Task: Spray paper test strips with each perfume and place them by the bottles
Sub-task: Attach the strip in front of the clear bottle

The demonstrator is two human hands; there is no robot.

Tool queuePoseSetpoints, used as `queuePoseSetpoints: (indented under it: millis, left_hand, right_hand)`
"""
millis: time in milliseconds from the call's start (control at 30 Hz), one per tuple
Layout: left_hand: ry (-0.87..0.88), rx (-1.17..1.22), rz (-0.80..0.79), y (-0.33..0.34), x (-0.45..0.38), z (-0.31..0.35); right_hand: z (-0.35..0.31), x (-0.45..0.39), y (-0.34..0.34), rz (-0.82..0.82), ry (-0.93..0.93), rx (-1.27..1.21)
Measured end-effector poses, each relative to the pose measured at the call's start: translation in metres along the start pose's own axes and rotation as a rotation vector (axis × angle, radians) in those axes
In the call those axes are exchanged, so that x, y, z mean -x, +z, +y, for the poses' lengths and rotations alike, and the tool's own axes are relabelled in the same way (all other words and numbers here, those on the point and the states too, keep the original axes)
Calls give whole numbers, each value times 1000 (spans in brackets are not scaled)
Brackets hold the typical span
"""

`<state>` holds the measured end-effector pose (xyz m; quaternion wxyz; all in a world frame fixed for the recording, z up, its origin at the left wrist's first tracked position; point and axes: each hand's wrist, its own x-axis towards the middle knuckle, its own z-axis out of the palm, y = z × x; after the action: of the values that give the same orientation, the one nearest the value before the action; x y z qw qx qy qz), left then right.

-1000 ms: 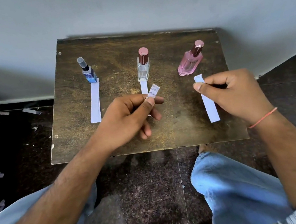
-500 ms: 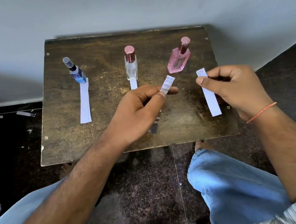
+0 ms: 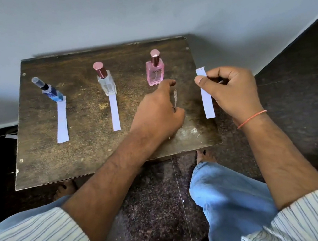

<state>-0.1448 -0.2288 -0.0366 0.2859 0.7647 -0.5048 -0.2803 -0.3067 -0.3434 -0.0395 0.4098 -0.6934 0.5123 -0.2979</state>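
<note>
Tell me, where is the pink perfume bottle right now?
In the head view, the pink perfume bottle stands upright at the back right of the wooden table, just beyond the left hand.

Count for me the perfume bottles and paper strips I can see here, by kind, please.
Perfume bottles: 3, namely the blue bottle, clear bottle and pink bottle.
Plain paper strips: 3, namely the left strip, middle strip and the held strip.
Printed strips: 1, the small printed strip.
Total: 7
</note>
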Motion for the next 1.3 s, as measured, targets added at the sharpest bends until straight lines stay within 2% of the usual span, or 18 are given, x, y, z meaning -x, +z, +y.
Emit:
queuePoseSetpoints:
  millis: [167, 467, 667, 900, 1000, 1100, 1200, 1300]
  left_hand:
    - [-59, -155, 29, 20, -21, 18]
    - [-130, -189, 33, 37, -36, 37]
    - [-115, -96, 9, 43, -37, 42]
    - [-155, 226, -5, 39, -25, 44]
    - [-199, 427, -51, 20, -7, 38]
    - [-238, 605, -97, -12, 26, 27]
    - [-196, 600, -81, -42, 62, 9]
    - [-142, 652, -1, -58, 88, -9]
  right_hand:
    - [1, -3, -4, 42, -12, -11]
    - [0, -6, -10, 78, -24, -21]
    - [0, -6, -13, 87, -21, -35]
    - [2, -8, -14, 89, -45, -31]
    - [2, -7, -9, 21, -23, -78]
    - [-4, -1, -2, -132, 32, -215]
    - [-18, 10, 10, -314, 103, -348]
    - [-30, 22, 26, -463, 102, -346]
